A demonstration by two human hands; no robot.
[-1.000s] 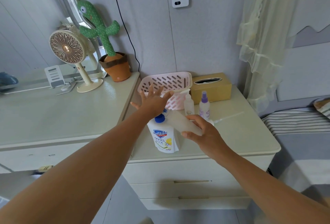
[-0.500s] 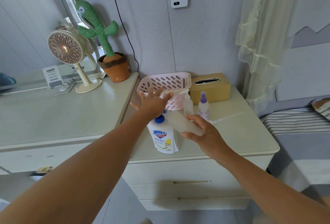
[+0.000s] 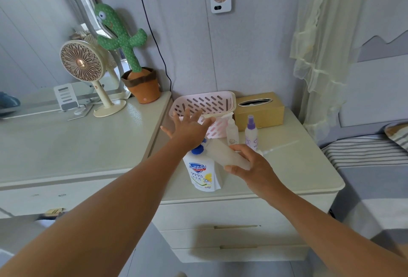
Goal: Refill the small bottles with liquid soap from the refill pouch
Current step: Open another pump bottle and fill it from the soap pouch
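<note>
- The nightstand (image 3: 298,166) holds the pouch (image 3: 202,173), upright.
- My right hand (image 3: 251,166) grips a frosted bottle (image 3: 225,154), tilted, just right of the pouch.
- My left hand (image 3: 189,128) is spread above the pouch.
- A white-topped bottle (image 3: 232,132) and a purple-topped bottle (image 3: 251,133) stand behind the pouch.

Three small bottles (image 3: 232,132) (image 3: 251,133) (image 3: 225,155), one refill pouch (image 3: 202,174), one basket (image 3: 205,102), one tissue box (image 3: 261,112)

A cream desk (image 3: 298,166) with drawers carried a refill pouch (image 3: 202,176) upright near its front edge. A pink slotted basket (image 3: 206,102) and a tan tissue box (image 3: 259,110) stood at the back, side by side. A pump bottle (image 3: 232,133) and a purple-capped spray bottle (image 3: 251,133) stood in front of these. The adjoining desk on the left (image 3: 66,144) held a fan (image 3: 82,63) and a plush cactus (image 3: 141,84).
</note>
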